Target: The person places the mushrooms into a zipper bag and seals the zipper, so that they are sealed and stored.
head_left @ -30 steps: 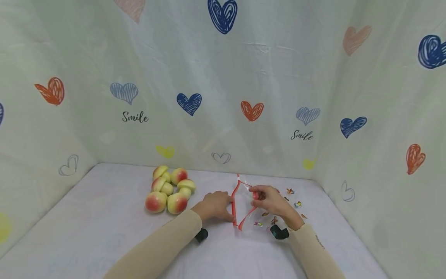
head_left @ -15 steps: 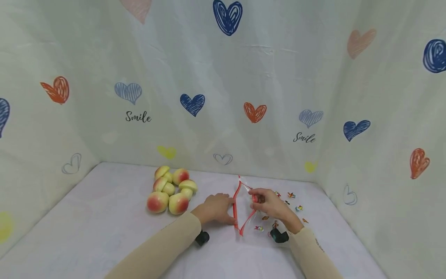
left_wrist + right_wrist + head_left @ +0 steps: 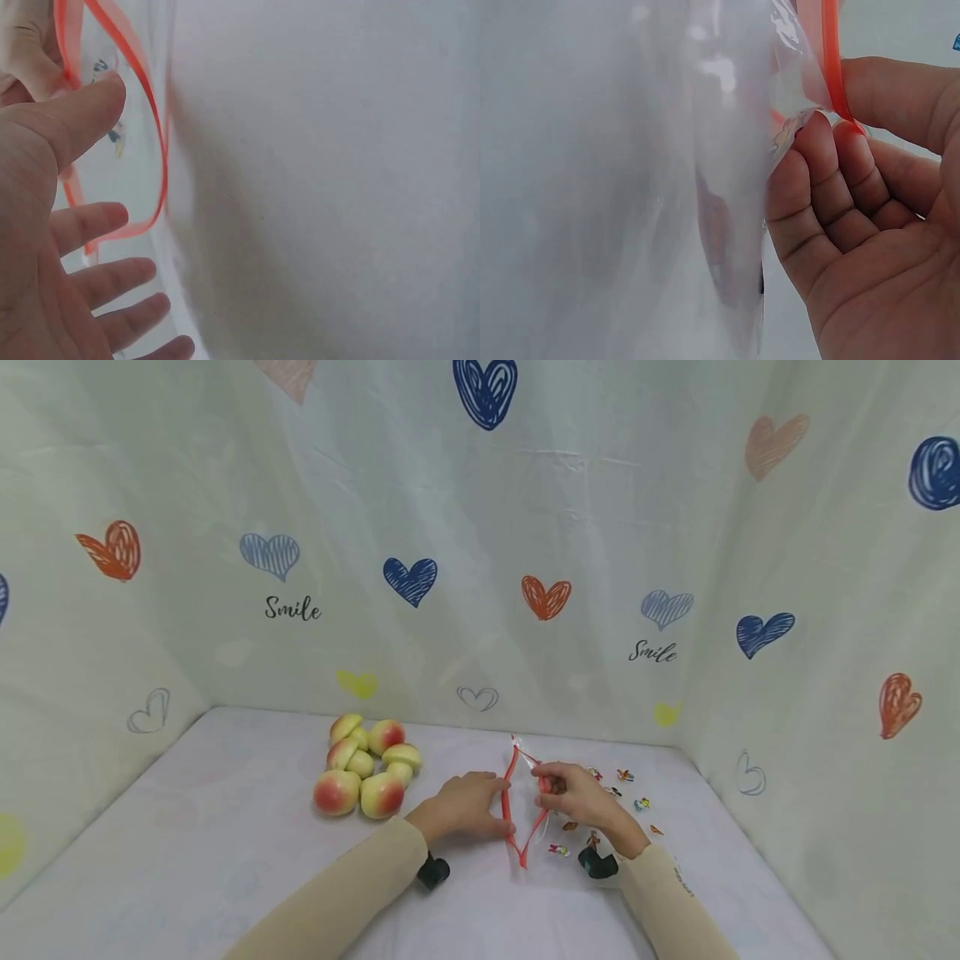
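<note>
A clear plastic zip bag (image 3: pixel 720 247) lies with its mouth spread apart, its orange-red zip edge (image 3: pixel 506 806) forming a long diamond in the head view. My right hand (image 3: pixel 581 797) pinches the right side of that edge between thumb and curled fingers. At the left side is my left hand (image 3: pixel 465 806), thumb and fingertips right at the rim. The left wrist view shows those fingers extended and spread, with the thumb (image 3: pixel 90 112) overlapping the opening. Through the film, small coloured shapes show faintly.
Several small colourful pieces (image 3: pixel 642 804) are scattered right of the bag, partly behind the right hand. Left of the left hand stands a group of yellow-red mushroom-shaped and round fruit-like objects (image 3: pixel 336 793). A heart-printed curtain (image 3: pixel 480 635) encloses the white table (image 3: pixel 225 827).
My left thumb and fingers have moved slightly right, further over the bag's left edge. The right hand keeps its pinch and has barely shifted. The head view has moved a little.
</note>
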Demonstrator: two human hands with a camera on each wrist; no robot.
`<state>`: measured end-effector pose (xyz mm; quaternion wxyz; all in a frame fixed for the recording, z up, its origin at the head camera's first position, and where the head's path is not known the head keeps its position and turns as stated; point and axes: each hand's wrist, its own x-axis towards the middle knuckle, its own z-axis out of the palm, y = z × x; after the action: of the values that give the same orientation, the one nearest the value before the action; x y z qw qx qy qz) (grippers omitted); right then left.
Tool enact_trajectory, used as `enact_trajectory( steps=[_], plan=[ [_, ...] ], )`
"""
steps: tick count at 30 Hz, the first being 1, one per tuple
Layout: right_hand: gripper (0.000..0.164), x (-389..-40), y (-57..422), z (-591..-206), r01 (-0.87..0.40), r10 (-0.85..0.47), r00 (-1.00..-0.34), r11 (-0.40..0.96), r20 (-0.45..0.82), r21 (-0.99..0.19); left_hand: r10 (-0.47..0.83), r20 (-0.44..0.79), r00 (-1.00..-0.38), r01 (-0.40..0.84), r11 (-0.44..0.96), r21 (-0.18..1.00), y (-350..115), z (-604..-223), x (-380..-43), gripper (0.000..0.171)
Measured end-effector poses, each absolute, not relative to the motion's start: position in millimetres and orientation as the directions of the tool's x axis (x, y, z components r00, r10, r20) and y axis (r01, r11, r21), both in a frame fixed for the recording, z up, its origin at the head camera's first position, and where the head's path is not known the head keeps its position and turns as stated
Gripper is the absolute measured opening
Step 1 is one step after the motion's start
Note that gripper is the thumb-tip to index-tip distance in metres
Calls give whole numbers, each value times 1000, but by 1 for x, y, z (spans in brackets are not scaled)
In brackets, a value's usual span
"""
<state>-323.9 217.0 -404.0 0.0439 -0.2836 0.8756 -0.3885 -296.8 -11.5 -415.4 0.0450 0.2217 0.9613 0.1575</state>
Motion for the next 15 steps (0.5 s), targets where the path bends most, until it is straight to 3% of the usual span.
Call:
enact_trajectory(
  steps=[15],
  plan=[
    [44, -322, 215, -405, -427, -504, -856, 558, 117, -711, 455, 86, -886, 452, 807, 381, -32, -403, -266, 69]
  ],
)
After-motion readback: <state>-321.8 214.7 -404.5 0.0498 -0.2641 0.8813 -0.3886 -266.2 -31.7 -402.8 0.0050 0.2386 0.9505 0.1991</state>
